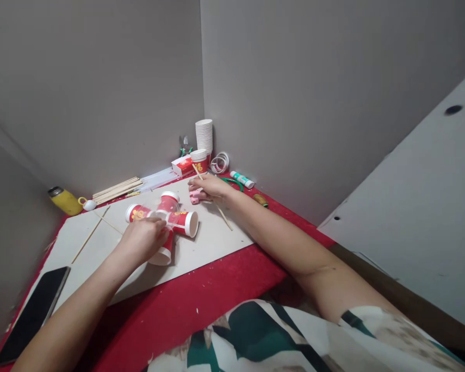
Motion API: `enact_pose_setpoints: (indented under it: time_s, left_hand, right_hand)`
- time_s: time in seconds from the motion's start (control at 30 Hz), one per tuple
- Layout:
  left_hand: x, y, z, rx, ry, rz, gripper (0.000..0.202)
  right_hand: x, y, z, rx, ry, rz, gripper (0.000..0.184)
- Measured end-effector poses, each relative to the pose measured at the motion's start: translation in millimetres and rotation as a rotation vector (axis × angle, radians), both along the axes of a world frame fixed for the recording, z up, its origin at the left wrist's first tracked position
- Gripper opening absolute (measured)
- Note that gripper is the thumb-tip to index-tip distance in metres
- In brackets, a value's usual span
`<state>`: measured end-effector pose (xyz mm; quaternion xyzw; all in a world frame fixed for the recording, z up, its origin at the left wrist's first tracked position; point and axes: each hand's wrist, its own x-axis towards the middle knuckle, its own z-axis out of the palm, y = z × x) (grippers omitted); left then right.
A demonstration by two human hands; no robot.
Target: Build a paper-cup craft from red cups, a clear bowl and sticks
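Observation:
Red paper cups (pixel 182 223) with white rims and gold print lie on their sides, joined base to base in a cross with what looks like clear tape. My left hand (pixel 145 237) is closed at the centre of this cross, its fingertips partly hidden. Further back, my right hand (pixel 211 187) is closed around a thin wooden stick (pixel 223 217), which sticks out above and below the palm. Under its fingers is a small pink object (pixel 197 196) whose kind I cannot make out.
A white board (pixel 205 248) covers part of the red table (pixel 217 284). Wooden sticks (pixel 118 190), stacked paper cups (pixel 204 137), a glue stick (pixel 242 179) and a white roll (pixel 219 163) line the back. At left are a yellow bottle (pixel 65 200), another stick (pixel 90 235) and a phone (pixel 34 315).

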<state>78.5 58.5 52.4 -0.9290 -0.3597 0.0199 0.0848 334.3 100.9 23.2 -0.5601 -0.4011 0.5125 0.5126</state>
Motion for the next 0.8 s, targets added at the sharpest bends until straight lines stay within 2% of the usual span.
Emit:
enact_pose_setpoints:
  time_s: [0.1,0.17,0.23,0.33,0.43,0.5,0.63,0.7,0.8]
  left_hand:
    - [1.2,3.4,0.9,0.082,0.051,-0.001,0.03]
    - [-4.1,7.1,5.5,0.145,-0.017,0.029,0.026]
    - [-12.3,11.3,13.9,0.191,-0.228,0.055,0.023]
    - [-22.5,17.4,25.2,0.227,-0.681,0.042,0.019]
    - [-23.6,22.1,21.6,0.27,-0.954,-0.011,0.019]
    - [-19.1,24.1,10.2,0.322,-0.967,-0.114,0.019]
    - [-5.2,22.5,-14.8,0.489,-0.788,-0.393,0.018]
    - [0.5,18.7,-20.8,0.551,-0.698,-0.442,0.021]
    - [4.5,12.5,-21.3,0.583,-0.632,-0.402,0.02]
  right_hand:
    - [3.0,-6.1,4.5,-0.001,0.073,-0.014,0.018]
    - [6.3,-9.0,6.2,-0.003,0.119,-0.022,0.017]
    - [10.0,-9.9,6.9,-0.008,0.163,-0.032,0.019]
    - [9.2,-9.5,5.1,-0.039,0.227,-0.024,0.025]
    - [-5.6,-11.1,-1.2,-0.092,0.296,0.061,0.025]
    - [-20.0,-13.6,-7.5,-0.104,0.347,0.145,0.021]
    - [-38.9,-15.3,-19.1,-0.073,0.418,0.195,0.017]
    - [-39.5,-13.3,-22.2,-0.059,0.438,0.193,0.021]
    - [-35.4,-9.6,-24.4,-0.03,0.456,0.209,0.024]
